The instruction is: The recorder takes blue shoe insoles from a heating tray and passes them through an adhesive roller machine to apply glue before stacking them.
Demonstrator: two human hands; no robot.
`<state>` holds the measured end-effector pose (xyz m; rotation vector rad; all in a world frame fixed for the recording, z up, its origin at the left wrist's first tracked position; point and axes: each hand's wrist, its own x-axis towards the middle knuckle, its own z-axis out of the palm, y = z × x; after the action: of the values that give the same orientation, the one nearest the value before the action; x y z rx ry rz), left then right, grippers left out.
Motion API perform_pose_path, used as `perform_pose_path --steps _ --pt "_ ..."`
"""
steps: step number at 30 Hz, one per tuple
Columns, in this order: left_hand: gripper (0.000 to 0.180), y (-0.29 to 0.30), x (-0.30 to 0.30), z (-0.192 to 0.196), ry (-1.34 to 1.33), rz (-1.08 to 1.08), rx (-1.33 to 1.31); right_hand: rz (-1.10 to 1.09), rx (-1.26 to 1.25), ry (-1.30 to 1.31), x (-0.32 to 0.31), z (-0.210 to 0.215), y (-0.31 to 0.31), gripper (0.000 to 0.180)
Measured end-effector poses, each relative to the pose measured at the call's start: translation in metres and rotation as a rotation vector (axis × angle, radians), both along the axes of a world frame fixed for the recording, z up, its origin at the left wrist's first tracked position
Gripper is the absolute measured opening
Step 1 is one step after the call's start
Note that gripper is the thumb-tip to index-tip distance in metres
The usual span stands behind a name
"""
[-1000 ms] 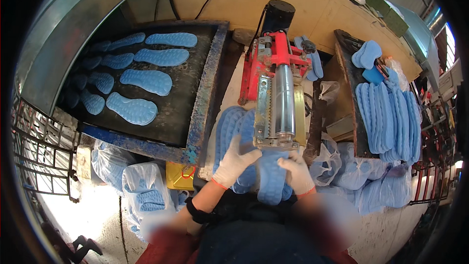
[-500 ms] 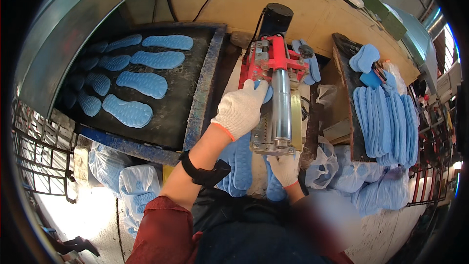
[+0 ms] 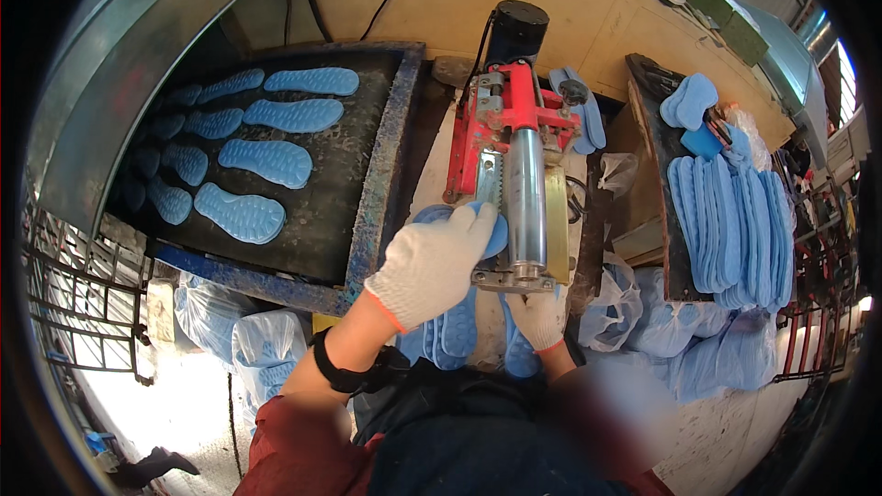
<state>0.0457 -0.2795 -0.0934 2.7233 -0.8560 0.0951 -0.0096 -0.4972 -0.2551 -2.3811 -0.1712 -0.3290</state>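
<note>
My left hand (image 3: 434, 262), in a knitted white glove, is closed on a blue insole (image 3: 497, 236). The insole's ends show on both sides of the fingers, at the left of the roller machine (image 3: 526, 207) with its shiny steel cylinder and red frame. Below the machine's front end is my right hand (image 3: 538, 320), gloved too, with its fingers hidden beneath the machine. Just left of that hand, another blue insole (image 3: 520, 349) hangs down. More insoles (image 3: 457, 329) lie at the machine's near left, partly behind my left wrist.
Rows of blue insoles (image 3: 265, 162) lie on a dark tray (image 3: 322, 234) with a blue rim, at left. A board (image 3: 682, 287) on the right bears stacked insoles (image 3: 726, 234). Clear bags (image 3: 675, 335) of blue pieces sit beneath it. Two insoles (image 3: 588, 115) rest behind the machine.
My left hand has come back toward me along the machine, with the insole in it. My right hand has stayed at the machine's front end.
</note>
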Motion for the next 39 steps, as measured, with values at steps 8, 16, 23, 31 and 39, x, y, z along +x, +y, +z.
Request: perform_pose_path --steps 8,16,23,31,39 --pt "0.045 0.017 0.024 -0.049 0.593 0.358 -1.368 -0.032 -0.082 0.150 -0.001 -0.009 -0.006 0.023" --pt "0.043 -0.030 0.026 -0.072 0.646 0.273 -1.957 -0.057 0.058 0.209 -0.002 -0.010 -0.004 0.023" --pt "0.041 -0.021 -0.014 -0.061 0.381 0.335 -1.345 -0.043 0.139 0.156 0.000 -0.002 -0.005 0.028" --pt "0.042 -0.022 -0.015 -0.065 0.242 0.189 -1.203 -0.024 0.084 0.100 0.000 0.001 -0.001 0.021" --pt "0.022 -0.018 0.014 -0.048 0.122 0.295 -1.045 0.020 -0.019 -0.035 0.001 0.001 -0.001 0.017"
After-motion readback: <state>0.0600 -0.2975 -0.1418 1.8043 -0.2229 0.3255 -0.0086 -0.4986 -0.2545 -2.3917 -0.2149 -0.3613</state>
